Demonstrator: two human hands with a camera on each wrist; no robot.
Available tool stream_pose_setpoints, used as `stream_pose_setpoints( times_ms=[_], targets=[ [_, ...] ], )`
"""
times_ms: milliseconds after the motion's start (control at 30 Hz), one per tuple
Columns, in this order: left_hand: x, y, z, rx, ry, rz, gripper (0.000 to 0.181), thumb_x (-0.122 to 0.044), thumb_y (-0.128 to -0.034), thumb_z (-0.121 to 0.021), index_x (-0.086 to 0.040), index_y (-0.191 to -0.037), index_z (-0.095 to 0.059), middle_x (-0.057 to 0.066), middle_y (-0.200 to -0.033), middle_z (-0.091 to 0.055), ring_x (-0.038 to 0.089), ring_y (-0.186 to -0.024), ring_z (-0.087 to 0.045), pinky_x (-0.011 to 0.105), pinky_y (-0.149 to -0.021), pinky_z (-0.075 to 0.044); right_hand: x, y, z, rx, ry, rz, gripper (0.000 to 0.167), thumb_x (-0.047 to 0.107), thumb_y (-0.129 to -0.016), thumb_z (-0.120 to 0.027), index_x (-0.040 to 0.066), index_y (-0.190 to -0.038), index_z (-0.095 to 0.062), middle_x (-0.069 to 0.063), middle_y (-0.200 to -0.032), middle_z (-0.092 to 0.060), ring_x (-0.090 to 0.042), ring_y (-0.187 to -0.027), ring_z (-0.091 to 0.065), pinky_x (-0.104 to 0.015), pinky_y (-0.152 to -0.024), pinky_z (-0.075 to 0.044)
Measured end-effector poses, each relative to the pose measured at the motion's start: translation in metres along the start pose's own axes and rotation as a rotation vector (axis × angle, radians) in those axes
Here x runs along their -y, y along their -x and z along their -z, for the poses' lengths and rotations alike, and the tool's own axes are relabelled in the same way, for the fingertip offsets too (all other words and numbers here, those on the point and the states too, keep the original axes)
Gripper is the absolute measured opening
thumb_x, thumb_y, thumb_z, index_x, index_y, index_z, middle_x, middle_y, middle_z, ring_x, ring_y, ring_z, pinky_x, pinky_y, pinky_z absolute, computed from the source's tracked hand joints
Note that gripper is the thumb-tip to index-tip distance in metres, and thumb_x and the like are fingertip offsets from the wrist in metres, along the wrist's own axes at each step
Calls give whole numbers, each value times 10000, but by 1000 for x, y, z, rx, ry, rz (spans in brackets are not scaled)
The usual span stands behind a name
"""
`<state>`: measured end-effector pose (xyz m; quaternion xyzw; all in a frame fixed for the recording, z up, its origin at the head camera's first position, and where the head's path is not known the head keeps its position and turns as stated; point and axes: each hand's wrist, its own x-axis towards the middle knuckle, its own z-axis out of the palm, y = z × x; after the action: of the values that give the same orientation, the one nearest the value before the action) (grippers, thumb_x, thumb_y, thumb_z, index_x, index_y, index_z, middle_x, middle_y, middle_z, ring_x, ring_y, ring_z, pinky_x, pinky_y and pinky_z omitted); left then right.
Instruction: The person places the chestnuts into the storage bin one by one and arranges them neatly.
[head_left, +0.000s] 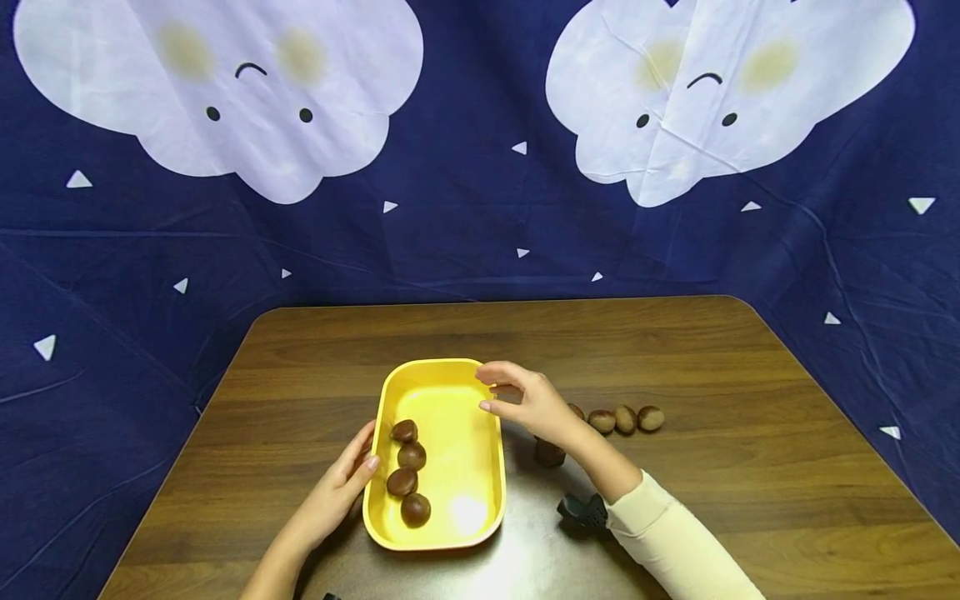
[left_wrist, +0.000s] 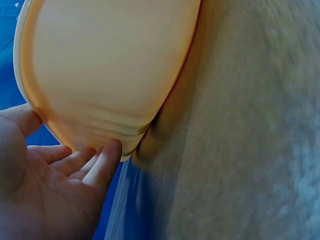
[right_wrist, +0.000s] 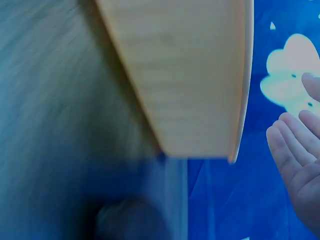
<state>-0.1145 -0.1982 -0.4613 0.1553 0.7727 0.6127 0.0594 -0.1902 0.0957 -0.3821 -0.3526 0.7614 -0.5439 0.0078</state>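
Note:
A yellow tray sits on the table, with several brown chestnuts in an uneven line along its left side. My left hand holds the tray's left edge; in the left wrist view its thumb is at the rim and the fingers touch the outer wall. Over the tray's far right edge is my right hand, fingers loosely bent and thumb apart, holding nothing. The right wrist view shows the same hand beside the tray wall. More chestnuts lie right of the right hand, some partly hidden behind it.
A dark brown object lies under the right forearm, partly covered. A black device shows beside the right cuff. The wooden table ends at a dark blue cloth with white clouds.

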Motion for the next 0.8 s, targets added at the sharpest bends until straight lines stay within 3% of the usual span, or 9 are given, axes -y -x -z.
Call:
stream_pose_setpoints(
  times_ms=[233,400,800],
  targets=[
    [0,0,0,-5,1,6,527,-136,-971,-398,-29,-1427,-157,259,-1385,-272,379,-1225,-315,151,-897,-331,-13,28,15,-33,48,-70,387,2,-802,-653,-85,-1152,-511,-252,-1114,-556,-367,-1013,-535,-459,-858,-426],
    [0,0,-1,-3,1,8,528,-133,-971,-397,-25,-1427,-154,262,-1386,-267,382,-1224,-315,151,-897,-332,-17,45,21,-32,80,-144,376,29,-798,-667,-65,-1138,-535,-178,-1103,-581,-322,-987,-555,-466,-832,-441],
    [-1,0,-1,-5,-5,0,521,-128,-970,-397,-27,-1425,-165,262,-1380,-279,380,-1219,-323,155,-896,-338,-34,74,28,-12,139,-194,341,11,-791,-666,-87,-1095,-547,-221,-1051,-583,-365,-941,-557,-474,-817,-439]
  ],
)
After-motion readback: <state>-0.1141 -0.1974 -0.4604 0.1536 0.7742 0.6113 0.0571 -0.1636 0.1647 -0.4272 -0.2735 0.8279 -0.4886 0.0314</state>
